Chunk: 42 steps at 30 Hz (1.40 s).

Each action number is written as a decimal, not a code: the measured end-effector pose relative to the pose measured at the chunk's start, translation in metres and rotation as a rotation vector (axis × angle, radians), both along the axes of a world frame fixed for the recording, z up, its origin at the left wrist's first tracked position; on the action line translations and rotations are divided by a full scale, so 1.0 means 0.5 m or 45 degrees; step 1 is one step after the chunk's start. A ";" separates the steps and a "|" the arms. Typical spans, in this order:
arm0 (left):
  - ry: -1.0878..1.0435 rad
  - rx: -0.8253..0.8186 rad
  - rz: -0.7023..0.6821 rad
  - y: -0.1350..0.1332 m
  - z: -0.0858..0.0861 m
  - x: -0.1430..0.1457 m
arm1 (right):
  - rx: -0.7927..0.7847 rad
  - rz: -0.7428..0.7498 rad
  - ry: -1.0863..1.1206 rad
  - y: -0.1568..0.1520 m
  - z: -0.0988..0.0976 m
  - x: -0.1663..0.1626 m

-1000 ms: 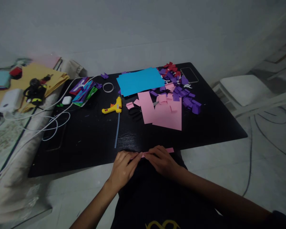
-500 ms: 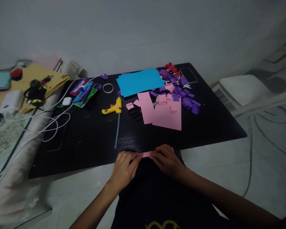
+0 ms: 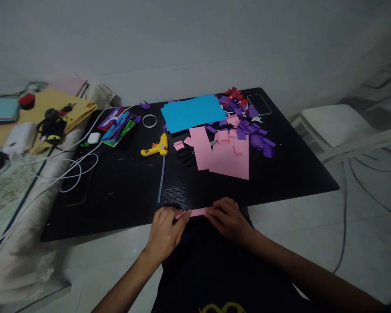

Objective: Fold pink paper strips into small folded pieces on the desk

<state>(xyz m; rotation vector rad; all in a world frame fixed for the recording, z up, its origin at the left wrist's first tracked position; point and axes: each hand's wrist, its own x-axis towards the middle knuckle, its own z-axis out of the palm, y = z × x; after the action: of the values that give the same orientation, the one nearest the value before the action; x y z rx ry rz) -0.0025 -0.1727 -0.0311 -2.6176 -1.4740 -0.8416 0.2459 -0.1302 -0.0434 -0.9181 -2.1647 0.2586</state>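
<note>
A narrow pink paper strip (image 3: 198, 212) lies across the front edge of the black table, held between both hands. My left hand (image 3: 165, 228) pinches its left part with thumb and fingers. My right hand (image 3: 230, 217) grips it farther right, and a bit of pink shows past the fingers. Beyond the hands are a tall pink paper piece (image 3: 202, 148) and a larger pink sheet (image 3: 230, 161) with small folded pink pieces on it. Black-handled scissors (image 3: 185, 155) lie partly under the pink paper.
On the black table (image 3: 127, 187) are a yellow glue gun (image 3: 155, 147) with a glue stick (image 3: 161, 179), blue sheets (image 3: 193, 114), purple pieces (image 3: 257, 140), red pieces (image 3: 234, 93), a tape ring (image 3: 149, 121) and white cables (image 3: 80, 171). A white chair (image 3: 329, 121) stands right.
My left hand has shifted slightly left along the strip, so more pink shows between the hands. The right hand stays nearly in place. The view has moved a little.
</note>
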 end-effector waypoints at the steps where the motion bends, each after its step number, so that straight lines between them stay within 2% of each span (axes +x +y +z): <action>1: -0.008 0.010 0.004 -0.001 0.001 -0.006 | -0.006 0.000 0.006 0.000 -0.001 0.000; 14: -0.081 0.057 0.054 -0.007 0.006 -0.035 | -0.020 -0.008 -0.030 -0.001 -0.008 0.002; 28: -0.195 0.078 0.074 -0.007 -0.007 -0.037 | 0.019 0.042 0.002 0.004 -0.017 0.007; 42: -0.190 0.146 0.198 -0.014 -0.020 -0.046 | 0.003 0.019 -0.002 0.000 -0.017 0.007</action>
<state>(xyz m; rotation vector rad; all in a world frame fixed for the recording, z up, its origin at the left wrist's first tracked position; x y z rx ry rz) -0.0255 -0.1795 -0.0410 -2.3691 -1.5872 -1.0885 0.2493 -0.1301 -0.0518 -0.9019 -2.1736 0.2628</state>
